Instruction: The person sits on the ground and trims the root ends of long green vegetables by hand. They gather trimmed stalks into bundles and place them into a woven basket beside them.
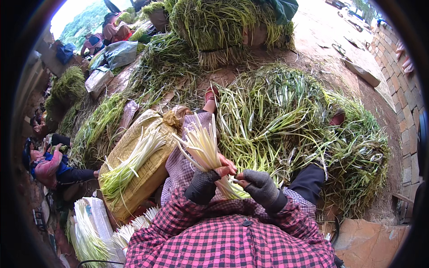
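My left hand (209, 177), in a dark fingerless glove, is closed round a bunch of long pale stalks (202, 144) with yellow-green leaves, above my lap. Close by on the right, my right hand (259, 186), gloved the same way, has its thumb and fingertips together at a thin pale stalk beside the bunch. To the left, a sheaf of cleaned stalks (134, 160) lies across a stuffed yellow woven sack (147, 124). A large heap of uncleaned green leafy stalks (268, 110) spreads in front of me and to the right, around my legs.
More white stalks (88, 234) lie at the lower left by a white sack (100, 214). A person (50, 164) sits at the far left, with several others beyond. A big tied bundle of greens (214, 26) stands ahead. A flat stone slab (368, 238) and a brick wall (402, 100) are at the right.
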Demonstrator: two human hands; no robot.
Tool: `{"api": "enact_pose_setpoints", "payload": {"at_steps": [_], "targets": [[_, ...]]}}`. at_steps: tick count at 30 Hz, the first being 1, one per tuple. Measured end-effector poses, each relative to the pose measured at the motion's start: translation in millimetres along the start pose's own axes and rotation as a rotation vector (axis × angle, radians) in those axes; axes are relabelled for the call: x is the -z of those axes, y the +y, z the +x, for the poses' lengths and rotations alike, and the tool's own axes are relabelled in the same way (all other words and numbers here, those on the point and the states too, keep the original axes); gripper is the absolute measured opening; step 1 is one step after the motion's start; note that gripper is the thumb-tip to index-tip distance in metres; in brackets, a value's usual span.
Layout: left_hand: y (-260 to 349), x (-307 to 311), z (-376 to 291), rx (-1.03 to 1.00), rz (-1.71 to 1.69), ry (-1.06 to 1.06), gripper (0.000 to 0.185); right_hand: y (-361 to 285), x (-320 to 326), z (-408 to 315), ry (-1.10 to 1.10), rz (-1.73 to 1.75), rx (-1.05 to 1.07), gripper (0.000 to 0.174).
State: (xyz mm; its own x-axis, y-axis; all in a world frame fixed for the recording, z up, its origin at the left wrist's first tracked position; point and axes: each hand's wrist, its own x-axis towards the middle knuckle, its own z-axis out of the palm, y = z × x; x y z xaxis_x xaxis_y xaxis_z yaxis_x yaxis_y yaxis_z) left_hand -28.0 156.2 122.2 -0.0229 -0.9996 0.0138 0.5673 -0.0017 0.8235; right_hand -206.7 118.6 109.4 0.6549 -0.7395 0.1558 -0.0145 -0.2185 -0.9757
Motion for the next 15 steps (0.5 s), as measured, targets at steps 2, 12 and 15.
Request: {"api": "enact_pose_setpoints", "payload": {"at_steps": [2, 12, 15], "targets": [[1, -3, -2, 0.043, -0.092, -0.026, 0.022, 2, -5, 1, 0.005, 0.007, 0.018, 0.010], [-5, 14, 2, -0.040, -0.210, -0.077, 0.022, 17, 22, -8, -0.083, -0.135, -0.083, 0.014], [1, 18, 3, -0.037, -0.229, -0.067, 0.021, 37, 65, -11, 0.000, -0.251, -0.054, 0.019]]}}
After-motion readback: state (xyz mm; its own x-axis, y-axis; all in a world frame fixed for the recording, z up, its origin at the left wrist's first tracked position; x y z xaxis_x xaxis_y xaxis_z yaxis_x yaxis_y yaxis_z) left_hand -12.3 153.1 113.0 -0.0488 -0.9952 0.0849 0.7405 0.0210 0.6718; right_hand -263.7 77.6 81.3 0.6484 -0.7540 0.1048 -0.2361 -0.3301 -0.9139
